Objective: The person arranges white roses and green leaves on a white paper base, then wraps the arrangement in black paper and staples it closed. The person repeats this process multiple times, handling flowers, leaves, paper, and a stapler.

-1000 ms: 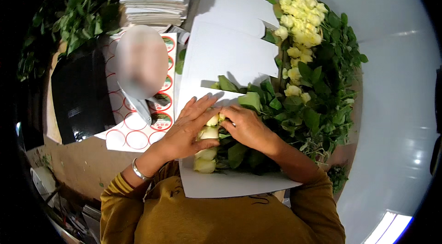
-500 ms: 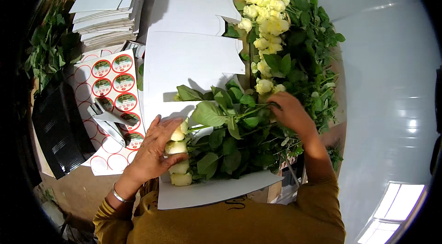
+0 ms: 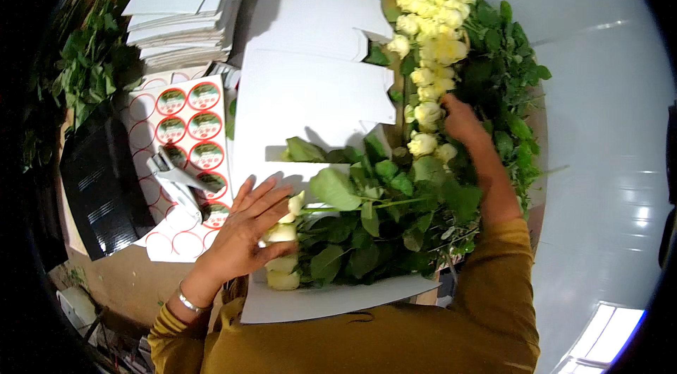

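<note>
My left hand [image 3: 252,231] lies over a short row of cream roses [image 3: 283,279], its fingers stretched out and its thumb across the blooms. These roses rest sideways on a white cardboard sheet [image 3: 331,300] close to my body, their leafy stems [image 3: 367,233] pointing right. My right hand [image 3: 462,121] reaches into a larger heap of pale yellow roses [image 3: 430,14] at the far right. Its fingertips touch the heap just behind the rose heads. Leaves and the hand itself hide most of those fingers, so whether they grip a stem is unclear.
White cardboard sheets [image 3: 310,92] lie overlapping in the middle. A stack of white card [image 3: 176,28], round-label sheets [image 3: 173,102], a metal stapler [image 3: 180,187], a black plastic sheet [image 3: 102,194] and cut greenery [image 3: 99,63] fill the left. A pale wall [image 3: 599,127] bounds the right.
My right hand has let go of a rose stem over the near bunch and moved up and away to the heap. My left hand stays on the near blooms, fingers more stretched. The view has shifted slightly.
</note>
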The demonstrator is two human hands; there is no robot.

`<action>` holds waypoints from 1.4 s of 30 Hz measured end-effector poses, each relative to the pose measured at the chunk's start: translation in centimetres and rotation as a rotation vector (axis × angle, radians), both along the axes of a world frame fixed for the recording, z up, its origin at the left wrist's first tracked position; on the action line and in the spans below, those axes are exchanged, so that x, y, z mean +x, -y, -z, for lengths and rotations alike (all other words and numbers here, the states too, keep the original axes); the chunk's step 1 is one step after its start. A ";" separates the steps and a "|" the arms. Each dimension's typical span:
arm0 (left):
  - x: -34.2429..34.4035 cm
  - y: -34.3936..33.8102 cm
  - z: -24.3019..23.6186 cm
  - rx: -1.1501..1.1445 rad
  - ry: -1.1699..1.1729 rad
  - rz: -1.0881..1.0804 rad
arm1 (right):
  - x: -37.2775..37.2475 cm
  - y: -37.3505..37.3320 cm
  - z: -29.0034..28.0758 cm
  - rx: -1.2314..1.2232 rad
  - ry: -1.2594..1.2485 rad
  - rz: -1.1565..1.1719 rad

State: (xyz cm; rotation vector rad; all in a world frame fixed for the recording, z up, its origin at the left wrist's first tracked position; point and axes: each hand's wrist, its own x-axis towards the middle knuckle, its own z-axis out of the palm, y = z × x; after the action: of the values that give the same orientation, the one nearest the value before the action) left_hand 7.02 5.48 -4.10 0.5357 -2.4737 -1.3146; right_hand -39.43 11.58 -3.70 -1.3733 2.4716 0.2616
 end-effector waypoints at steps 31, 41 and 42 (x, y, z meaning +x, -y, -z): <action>1.5 -1.2 2.0 -0.006 -0.074 -0.115 | 25.6 0.4 -4.8 -0.281 0.550 -0.423; 1.2 0.4 1.5 -0.143 -0.044 -0.020 | 26.3 -0.3 -1.3 -0.407 0.581 -0.437; 1.2 0.7 1.5 -0.185 -0.043 0.011 | 26.3 -0.4 -1.3 -0.391 0.587 -0.428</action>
State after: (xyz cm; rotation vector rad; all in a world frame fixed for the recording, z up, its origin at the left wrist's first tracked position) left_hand 8.22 4.73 -5.58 0.4448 -2.5328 -1.0744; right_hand -13.13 11.94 -2.40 -1.8063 1.7847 -0.4979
